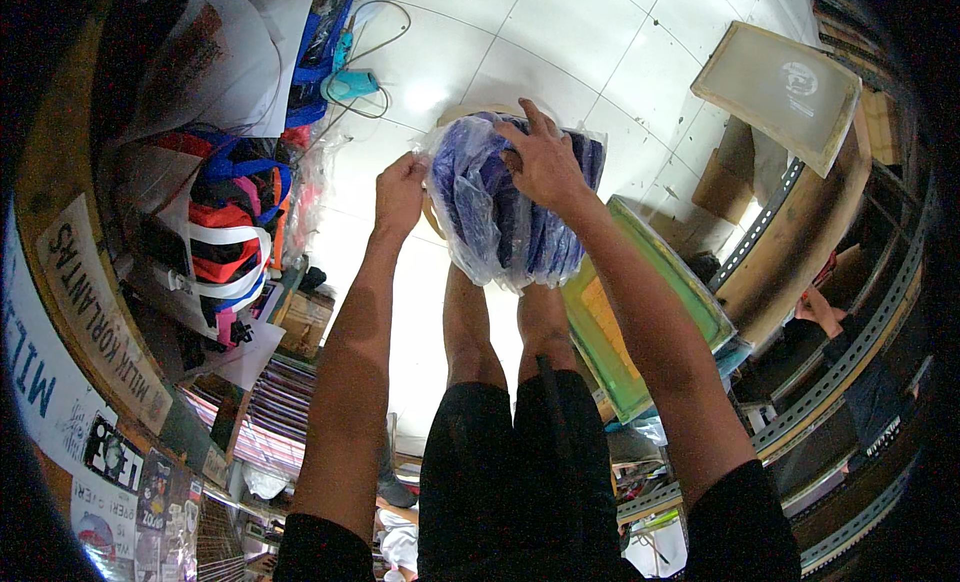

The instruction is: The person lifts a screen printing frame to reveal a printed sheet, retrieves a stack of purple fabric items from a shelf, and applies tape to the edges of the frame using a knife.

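A stack of folded blue-purple pieces stands in front of my knees, partly inside a crinkled clear plastic bag. Its right side shows beyond the plastic. My left hand is closed on the bag's left edge, thumb and fingers pinched together. Over the top of the stack lies my right hand, its fingers spread and touching the plastic, with the thumb bent toward the bag. Beneath the stack a round tan surface peeks out; most of it is hidden.
Green-framed screen leans right of my legs. Another framed screen rests on the wooden shelf at the right. Colourful bundled straps and white sheets crowd the left. A teal corded tool lies on the tiled floor.
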`<state>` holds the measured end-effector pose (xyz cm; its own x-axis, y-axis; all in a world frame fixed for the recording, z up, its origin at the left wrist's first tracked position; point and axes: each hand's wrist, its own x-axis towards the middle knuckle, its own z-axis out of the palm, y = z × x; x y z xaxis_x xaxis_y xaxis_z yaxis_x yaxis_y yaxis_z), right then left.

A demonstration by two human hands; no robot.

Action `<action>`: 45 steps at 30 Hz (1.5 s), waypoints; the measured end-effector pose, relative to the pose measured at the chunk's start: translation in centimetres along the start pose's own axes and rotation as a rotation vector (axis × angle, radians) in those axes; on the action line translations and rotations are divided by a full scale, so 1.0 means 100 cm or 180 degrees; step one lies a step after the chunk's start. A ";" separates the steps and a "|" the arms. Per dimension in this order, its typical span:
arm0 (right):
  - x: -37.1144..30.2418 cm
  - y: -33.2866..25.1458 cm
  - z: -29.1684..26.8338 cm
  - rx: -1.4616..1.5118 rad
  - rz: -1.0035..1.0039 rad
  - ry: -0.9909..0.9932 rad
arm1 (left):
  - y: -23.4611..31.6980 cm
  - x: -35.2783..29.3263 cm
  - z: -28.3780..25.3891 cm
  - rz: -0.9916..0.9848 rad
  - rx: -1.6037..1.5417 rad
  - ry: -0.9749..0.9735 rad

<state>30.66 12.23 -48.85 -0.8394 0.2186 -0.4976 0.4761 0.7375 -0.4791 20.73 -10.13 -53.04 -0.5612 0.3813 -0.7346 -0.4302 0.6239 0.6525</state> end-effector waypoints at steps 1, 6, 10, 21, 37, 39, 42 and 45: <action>-0.001 0.006 0.001 -0.0033 -0.0004 0.0029 | 0.004 0.001 -0.003 -0.0146 0.0037 0.0106; -0.001 0.025 0.012 0.0157 -0.0244 0.0315 | 0.009 0.004 -0.007 -0.0211 -0.0055 0.0397; -0.004 0.029 0.016 0.0044 -0.0250 0.0284 | -0.001 -0.001 -0.007 -0.0233 -0.0934 0.0693; -0.004 0.025 0.020 0.0018 -0.0195 0.0485 | 0.013 -0.042 0.060 0.0461 -0.0676 0.1223; -0.057 0.038 0.017 0.0660 0.0554 0.1846 | 0.023 -0.047 0.063 0.0156 0.1277 0.0305; -0.086 0.058 0.024 0.0698 0.0945 0.1853 | 0.030 -0.046 0.060 0.0140 0.1752 0.0176; -0.118 0.086 0.046 0.1031 0.1457 0.1472 | 0.024 -0.041 0.056 0.0014 0.1520 0.0076; -0.133 0.093 0.051 0.1383 0.1759 0.0816 | 0.021 -0.041 0.055 0.0034 0.1377 0.0116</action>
<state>47.60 12.93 -50.38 -0.4575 0.6653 -0.5900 0.8623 0.1699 -0.4770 25.98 -6.62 -49.68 -0.5920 0.3698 -0.7161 -0.0925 0.8515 0.5162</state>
